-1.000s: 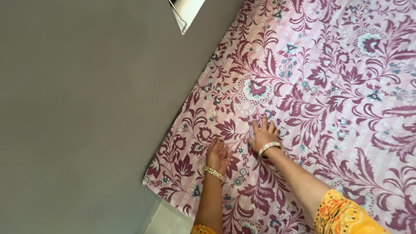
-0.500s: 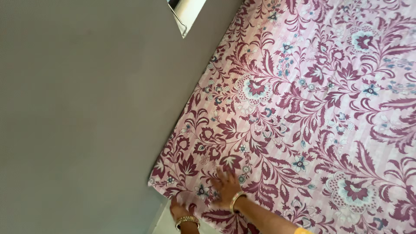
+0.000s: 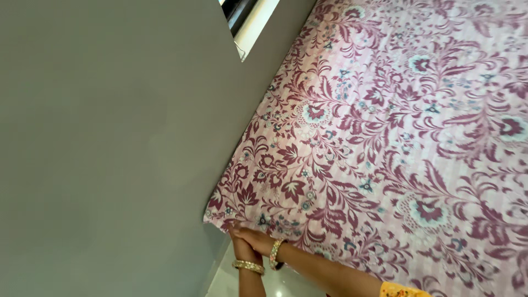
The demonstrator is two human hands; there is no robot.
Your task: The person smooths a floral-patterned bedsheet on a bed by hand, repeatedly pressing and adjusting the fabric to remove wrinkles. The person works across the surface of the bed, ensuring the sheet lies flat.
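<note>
Floral bedsheet (image 3: pixel 385 137) against grey wall (image 3: pixel 110 137); left hand (image 3: pixel 240 248), right hand (image 3: pixel 254 240) gripping sheet corner.

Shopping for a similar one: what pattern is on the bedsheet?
Maroon floral scrollwork on pale pink bedsheet; head view.

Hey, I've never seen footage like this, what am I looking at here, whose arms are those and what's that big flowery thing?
This is one view from a camera worn on a person's head, looking down at their own bare hands; there is no machine. The big flowery thing is a pink bedsheet with maroon flower print, spread flat beside a plain grey wall. The left hand and right hand, each with a bangle at the wrist, meet at the sheet's near corner by the wall. Whether the fingers grip the cloth cannot be told.
</note>
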